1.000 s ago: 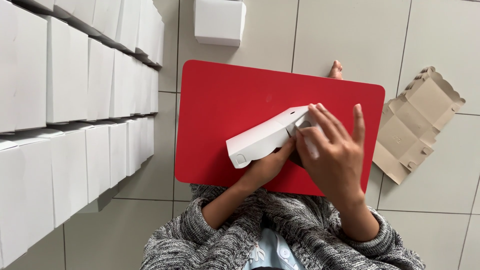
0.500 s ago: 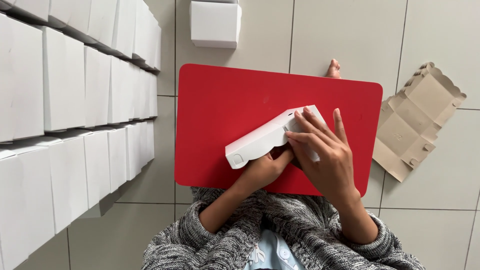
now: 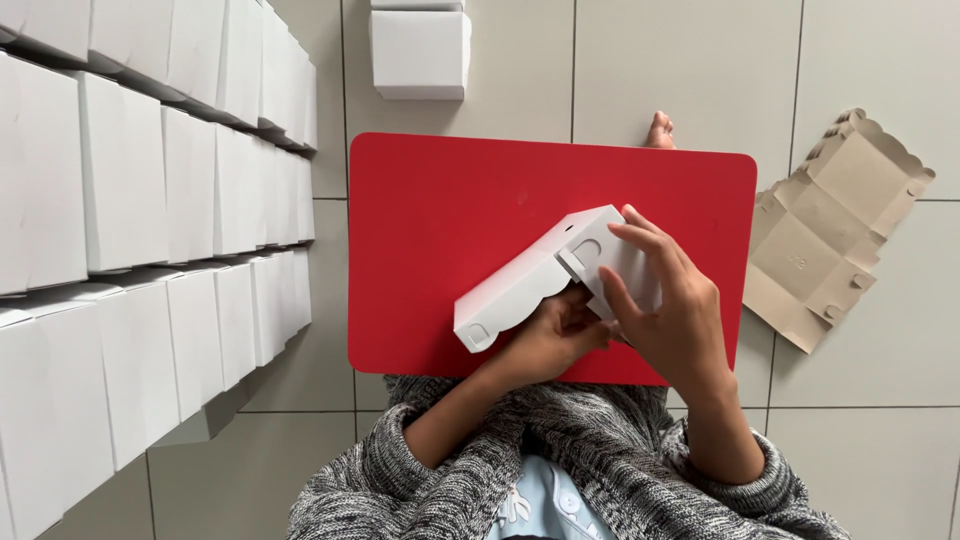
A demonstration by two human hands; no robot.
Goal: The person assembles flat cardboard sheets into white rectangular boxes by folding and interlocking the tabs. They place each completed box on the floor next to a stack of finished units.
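Our right hand (image 3: 672,310) is clamped on the upper end of a half-folded white cardboard box (image 3: 545,280), fingers spread over its top panel and the thumb pressing near a small tab slot on the end flap. Our left hand (image 3: 550,340) is closed on the box from underneath, mostly hidden by it, propping the lower side. The box sits tilted above the red surface (image 3: 450,220), its scalloped long edge facing down and left, one corner low near the front edge of the surface.

To do this fold well, we judge that we should keep the left hand steady as a support while the right thumb guides the end flap squarely into its slot; pressing along the crease rather than mid-panel should keep the thin card from buckling. We should line up the tab before pushing, since a skewed tab could tear or bend.

Around us, rows of finished white boxes (image 3: 150,220) are stacked to the left on the tiled floor (image 3: 880,60), and two more white boxes (image 3: 420,50) stand beyond the surface. A flat, unfolded brown-grey box blank (image 3: 830,230) with scalloped edges lies to the right on the floor, just beside the red surface. A bare foot (image 3: 660,130) peeks out past the far edge.
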